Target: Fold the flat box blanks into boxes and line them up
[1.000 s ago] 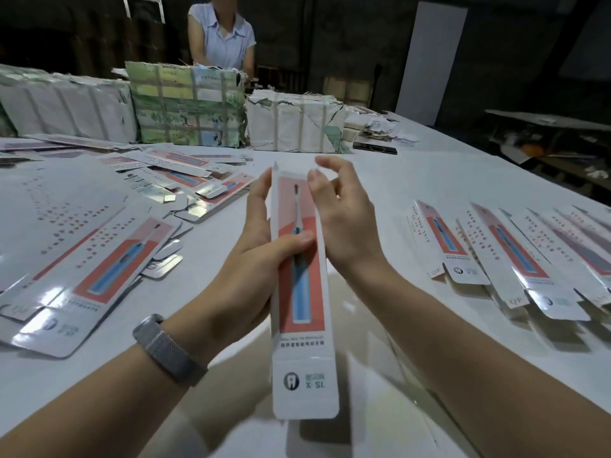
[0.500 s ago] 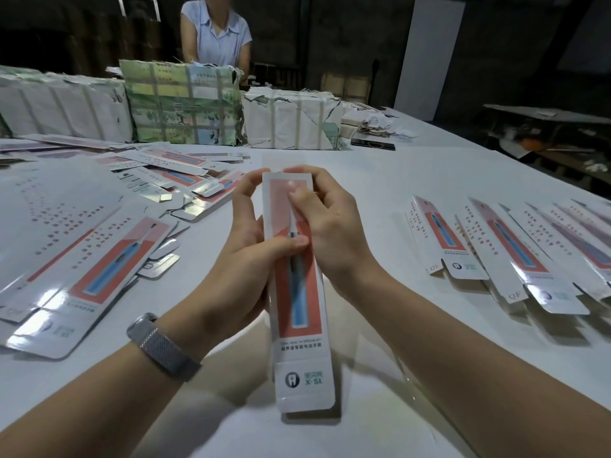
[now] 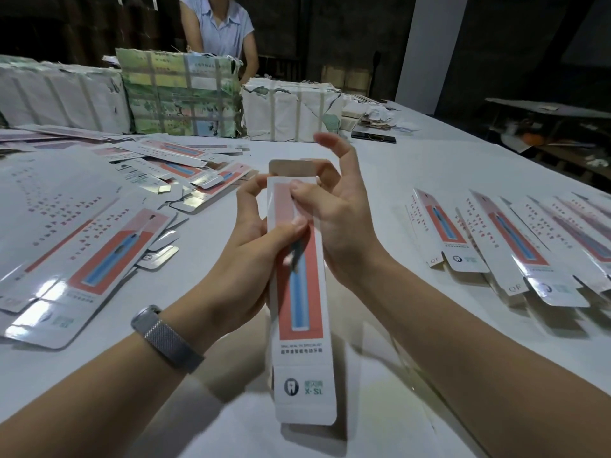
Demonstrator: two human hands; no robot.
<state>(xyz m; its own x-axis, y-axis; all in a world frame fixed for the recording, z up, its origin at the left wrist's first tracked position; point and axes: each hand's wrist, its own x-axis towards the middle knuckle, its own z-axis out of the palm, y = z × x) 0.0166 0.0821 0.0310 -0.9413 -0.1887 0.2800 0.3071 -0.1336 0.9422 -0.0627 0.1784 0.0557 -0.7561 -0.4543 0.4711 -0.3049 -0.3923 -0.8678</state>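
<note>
1. One box, long and narrow, is held above the white table in front of me, its brown top flap standing up.
2. My left hand grips the box's left edge, thumb pressed across the printed face.
3. My right hand pinches the upper end with thumb and curled fingers; the index finger is lifted clear.
4. Flat blanks lie heaped to the left.
5. Folded boxes sit in a row to the right.
6. Wrapped bundles stand at the far edge.

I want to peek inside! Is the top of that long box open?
Open: the long white-and-red cardboard box has its brown top flap standing up, untucked.
</note>
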